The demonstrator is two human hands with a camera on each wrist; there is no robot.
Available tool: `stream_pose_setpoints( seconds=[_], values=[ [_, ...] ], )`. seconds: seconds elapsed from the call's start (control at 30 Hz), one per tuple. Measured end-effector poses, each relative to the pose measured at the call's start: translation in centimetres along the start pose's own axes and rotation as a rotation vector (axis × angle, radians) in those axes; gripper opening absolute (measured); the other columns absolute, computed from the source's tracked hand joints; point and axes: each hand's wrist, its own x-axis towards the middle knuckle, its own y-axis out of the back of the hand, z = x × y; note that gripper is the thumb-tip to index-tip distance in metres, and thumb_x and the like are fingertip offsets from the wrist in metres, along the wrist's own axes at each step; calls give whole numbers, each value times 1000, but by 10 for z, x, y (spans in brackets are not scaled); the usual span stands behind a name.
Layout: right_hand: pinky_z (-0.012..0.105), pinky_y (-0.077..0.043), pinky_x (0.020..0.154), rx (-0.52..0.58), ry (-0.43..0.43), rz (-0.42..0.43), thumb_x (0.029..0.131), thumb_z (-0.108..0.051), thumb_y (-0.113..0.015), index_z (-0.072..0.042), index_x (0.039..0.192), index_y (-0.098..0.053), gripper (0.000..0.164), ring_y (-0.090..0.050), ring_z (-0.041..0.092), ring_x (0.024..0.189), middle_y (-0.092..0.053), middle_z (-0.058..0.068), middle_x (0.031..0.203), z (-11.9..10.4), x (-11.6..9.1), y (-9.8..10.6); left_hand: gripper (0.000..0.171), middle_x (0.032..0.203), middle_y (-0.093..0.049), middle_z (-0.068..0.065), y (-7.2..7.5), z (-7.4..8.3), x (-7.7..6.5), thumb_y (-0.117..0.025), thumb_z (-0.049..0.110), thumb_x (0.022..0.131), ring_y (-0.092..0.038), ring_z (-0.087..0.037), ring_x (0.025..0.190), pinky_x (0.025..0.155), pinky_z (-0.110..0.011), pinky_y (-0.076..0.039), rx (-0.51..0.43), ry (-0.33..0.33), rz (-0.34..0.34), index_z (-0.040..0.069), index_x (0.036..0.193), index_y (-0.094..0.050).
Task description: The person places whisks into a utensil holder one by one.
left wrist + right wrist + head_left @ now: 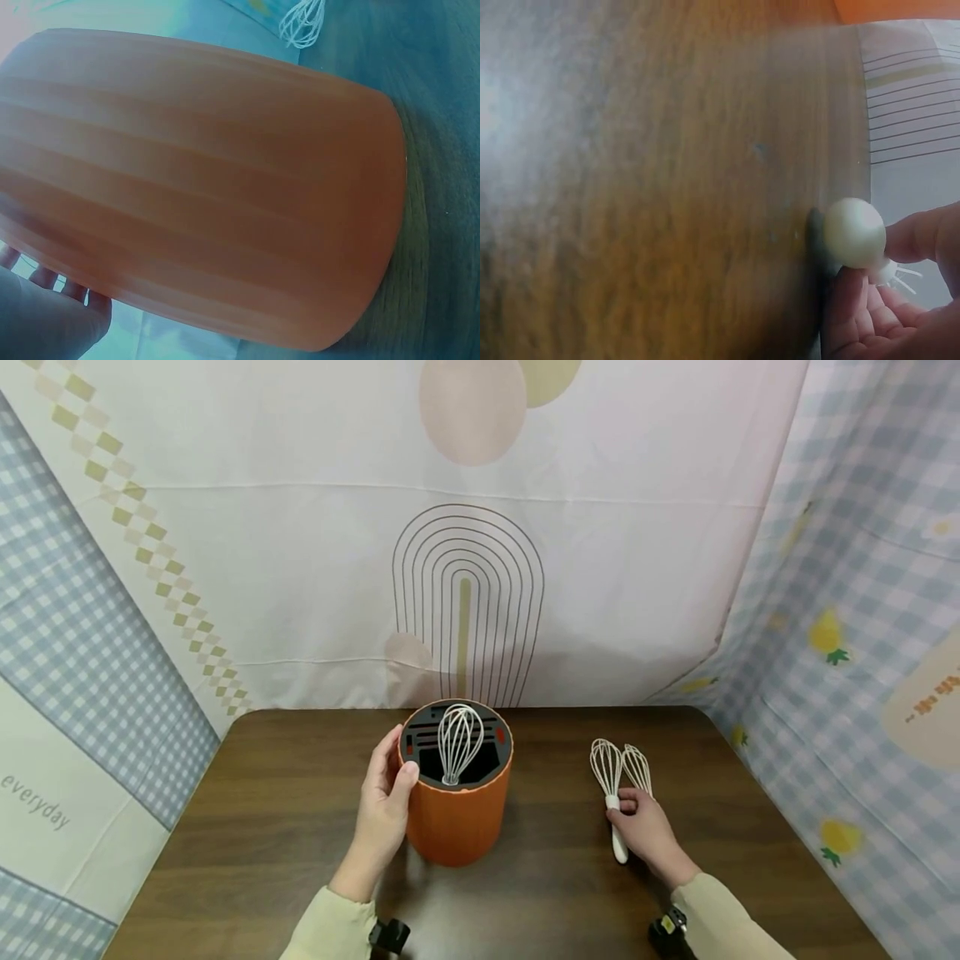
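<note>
An orange utensil holder [453, 827] with a black slotted top stands upright on the table. My left hand [382, 814] grips its left side near the rim, thumb at the front. In the left wrist view the holder's ribbed wall [225, 180] fills most of the picture, with fingers [97, 304] against its edge. One whisk [460, 743] stands in the holder, wire loops up. To the right, my right hand [648, 831] pinches the white handle of a second whisk [607, 767]; its rounded handle end [855, 232] faces the right wrist camera. A third whisk [637, 768] lies beside it, its handle hidden by the hand.
The dark wooden table [300, 793] ends at a white patterned cloth [315, 593] behind. Blue checked cloths hang at the left and right sides. Bare tabletop lies between the holder and the whisks on the right.
</note>
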Motion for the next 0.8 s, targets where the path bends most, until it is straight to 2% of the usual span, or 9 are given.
stream_pose_setpoints(
  seconds=[0.13, 0.3, 0.57, 0.8],
  values=[
    [30, -50, 70, 30, 18, 38, 91, -8, -62, 7, 125, -52, 39, -59, 26, 88, -61, 20, 107, -6, -1, 0, 53, 145, -41, -12, 1, -1, 0, -49, 6, 99, -43, -19, 129, 104, -22, -36, -6, 1, 5, 11, 149, -33],
    [25, -49, 70, 113, 47, 66, 93, -11, -62, 4, 128, -50, 40, -60, 20, 87, -61, 21, 114, -18, -2, 4, 53, 145, -41, -12, 1, 0, -1, -50, 7, 100, -43, -19, 128, 104, -22, -37, -3, 3, 5, 6, 149, -31],
    [19, -48, 74, 288, 140, 77, 96, -11, -60, 3, 135, -42, 45, -59, 14, 91, -56, 23, 122, -48, -10, 9, 53, 145, -40, -13, 0, 2, 0, -49, 5, 100, -43, -20, 127, 102, -21, -38, -11, 1, -5, 7, 149, -31],
    [23, -51, 72, 424, 194, 46, 94, -8, -62, -1, 140, -33, 55, -61, 9, 87, -55, 22, 121, -78, -17, 12, 53, 146, -40, -12, 1, 2, 0, -49, 5, 100, -43, -20, 127, 103, -21, -37, -11, 1, -5, 9, 149, -32]
  ],
)
